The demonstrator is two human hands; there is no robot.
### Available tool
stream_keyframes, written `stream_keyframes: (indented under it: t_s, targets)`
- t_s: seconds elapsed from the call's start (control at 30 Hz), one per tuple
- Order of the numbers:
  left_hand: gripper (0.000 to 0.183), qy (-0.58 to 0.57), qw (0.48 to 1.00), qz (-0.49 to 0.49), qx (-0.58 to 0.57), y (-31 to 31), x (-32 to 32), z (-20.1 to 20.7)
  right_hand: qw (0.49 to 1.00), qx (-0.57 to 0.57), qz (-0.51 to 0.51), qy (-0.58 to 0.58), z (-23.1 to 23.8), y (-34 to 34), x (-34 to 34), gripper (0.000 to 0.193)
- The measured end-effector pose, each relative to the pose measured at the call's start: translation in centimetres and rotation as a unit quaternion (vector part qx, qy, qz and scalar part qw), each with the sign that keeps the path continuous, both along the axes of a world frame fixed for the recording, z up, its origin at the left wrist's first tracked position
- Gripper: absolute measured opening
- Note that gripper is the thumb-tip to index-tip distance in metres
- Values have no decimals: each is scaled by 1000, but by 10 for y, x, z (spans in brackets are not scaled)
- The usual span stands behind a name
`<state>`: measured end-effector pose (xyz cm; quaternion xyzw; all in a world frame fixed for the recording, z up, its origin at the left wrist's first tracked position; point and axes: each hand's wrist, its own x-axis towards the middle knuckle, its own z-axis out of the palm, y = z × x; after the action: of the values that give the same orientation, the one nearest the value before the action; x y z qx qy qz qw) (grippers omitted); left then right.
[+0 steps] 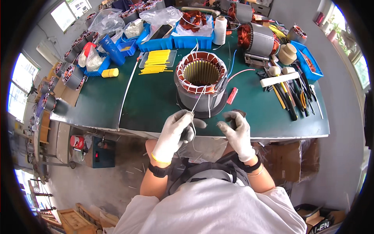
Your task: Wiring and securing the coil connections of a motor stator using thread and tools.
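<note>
Stator (pixel 197 99), a grey ring with copper windings laced in white around its top, stands upright just beyond your two hands, roughly between them, on a dark round base (pixel 222 107) on the green desk (pixel 156 103). Your left hand (pixel 178 130), gloved in white with grey fingertips, pinches a white cord (pixel 198 102) that runs down from the lacing at the near rim; its loose end dangles below your fingers. Your right hand (pixel 236 130), gloved the same way, is raised at the desk's near edge, apart from the stator, with fingers curled; you may have something dark at the fingertips, but I cannot tell whether it is gripped. Just beyond that hand lies a small red piece (pixel 232 96), and a blue lead (pixel 233 62) and a pink lead (pixel 242 73) stick out from the stator's side. Farther to its right are piled hand tools (pixel 289 99). Beyond your left hand, yellow strips (pixel 157 60) lie in a clear tray (pixel 171 59), with blue bins (pixel 191 41) behind them
</note>
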<state>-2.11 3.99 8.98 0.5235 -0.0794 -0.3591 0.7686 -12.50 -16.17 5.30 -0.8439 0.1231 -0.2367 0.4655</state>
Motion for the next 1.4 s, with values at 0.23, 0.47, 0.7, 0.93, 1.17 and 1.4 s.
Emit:
stream_keyframes:
  t_s: [0.23, 0.47, 0.7, 0.93, 1.17, 1.4]
  targets:
    - [14, 67, 997, -9, -40, 5, -7, -22, 910, 403, 88, 48, -2, 19, 17, 50]
    - [27, 77, 996, -24, -35, -9, 5, -11, 996, 90, 24, -15, 13, 32, 24, 15]
    - [13, -100, 993, 50, 46, -39, 9, 12, 978, -155, 14, -142, 51, 26, 27, 15]
    - [29, 223, 936, -144, -229, -22, 18, 8, 948, -249, 148, -134, 69, 17, 20, 10]
    - [6, -399, 900, 134, 114, -39, 9, 1, 959, -233, 54, -154, 60, 20, 37, 19]
    - [27, -866, 416, 216, 175, -21, 30, -2, 957, -246, 57, -140, 62, 23, 49, 19]
